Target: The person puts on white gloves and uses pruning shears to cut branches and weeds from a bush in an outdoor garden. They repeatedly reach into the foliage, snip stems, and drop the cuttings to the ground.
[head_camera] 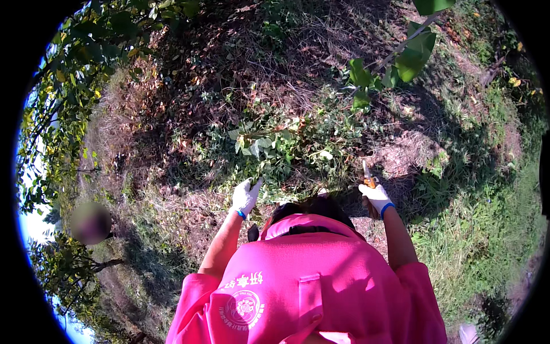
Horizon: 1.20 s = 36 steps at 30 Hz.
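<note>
My left hand [246,197], in a white work glove with a blue cuff, is closed around green leafy stems [260,177]. Just beyond it lies a heap of cut-looking leafy branches [262,146], with broad pale leaves among smaller ones. To the right, my right hand [376,197] wears a matching glove. It grips pruning shears [368,174] by their orange handles, the metal blades pointing away from me. Whether the blades are apart is too small to tell. Dark shoes [288,210] show partly below my pink top.
A leafy branch [399,47] hangs in from the upper right, close to the camera. Tree foliage [51,99] fills the left side, where a blurred person [91,223] is partly visible. Dry grass [406,152] and fallen leaves cover the ground; taller green grass [464,241] grows at right.
</note>
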Each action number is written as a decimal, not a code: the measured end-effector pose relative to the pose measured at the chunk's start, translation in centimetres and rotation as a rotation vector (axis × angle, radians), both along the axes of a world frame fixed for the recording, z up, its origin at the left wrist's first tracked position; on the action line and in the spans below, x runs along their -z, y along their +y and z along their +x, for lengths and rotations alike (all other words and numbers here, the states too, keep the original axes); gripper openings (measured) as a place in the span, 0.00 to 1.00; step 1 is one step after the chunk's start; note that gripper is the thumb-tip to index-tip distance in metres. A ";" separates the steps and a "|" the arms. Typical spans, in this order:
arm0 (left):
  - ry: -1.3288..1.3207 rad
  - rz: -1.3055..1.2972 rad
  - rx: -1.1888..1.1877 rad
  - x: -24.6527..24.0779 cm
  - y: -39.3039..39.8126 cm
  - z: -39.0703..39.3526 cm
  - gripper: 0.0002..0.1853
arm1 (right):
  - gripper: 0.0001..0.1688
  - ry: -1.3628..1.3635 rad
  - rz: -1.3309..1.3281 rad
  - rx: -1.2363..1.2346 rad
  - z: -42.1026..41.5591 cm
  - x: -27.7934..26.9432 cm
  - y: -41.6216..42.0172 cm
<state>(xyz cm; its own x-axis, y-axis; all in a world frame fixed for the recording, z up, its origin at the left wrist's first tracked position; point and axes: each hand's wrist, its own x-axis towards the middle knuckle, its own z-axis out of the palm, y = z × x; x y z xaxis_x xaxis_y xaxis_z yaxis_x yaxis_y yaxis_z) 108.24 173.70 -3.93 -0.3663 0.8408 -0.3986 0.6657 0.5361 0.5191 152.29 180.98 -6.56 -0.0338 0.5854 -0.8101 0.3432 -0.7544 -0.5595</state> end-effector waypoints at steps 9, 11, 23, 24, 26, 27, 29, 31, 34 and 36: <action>-0.928 -0.049 -0.215 3.3 8.7 9.9 0.13 | 0.15 0.145 -0.101 0.249 1.5 1.4 -5.2; -0.955 -0.055 -0.283 6.3 9.8 10.7 0.13 | 0.15 0.175 -0.100 0.278 1.0 1.8 -5.6; 0.323 0.330 1.307 16.2 15.5 12.7 0.08 | 0.12 0.413 -0.245 0.735 -2.5 11.2 -13.5; 0.344 0.304 1.354 17.2 16.6 13.9 0.09 | 0.14 0.495 -0.263 0.792 -3.3 12.0 -14.2; 0.466 0.510 1.405 20.7 18.1 15.8 0.10 | 0.14 0.537 -0.287 0.872 -5.4 13.1 -14.8; 0.444 0.537 1.342 21.9 18.9 17.0 0.11 | 0.14 0.568 -0.308 0.921 -6.5 13.9 -15.0; 0.370 0.320 1.263 24.9 21.8 18.8 0.13 | 0.13 0.618 -0.280 0.909 -8.4 15.9 -15.5; 0.143 -0.035 0.961 24.2 25.2 20.9 0.15 | 0.13 0.681 -0.244 0.972 -10.8 15.8 -14.6; 0.263 -0.083 0.971 23.0 29.2 21.1 0.18 | 0.14 0.758 -0.205 0.971 -13.3 20.8 -16.4; 0.225 -0.109 0.849 25.2 31.2 21.0 0.24 | 0.14 0.731 -0.245 1.010 -14.6 19.9 -14.7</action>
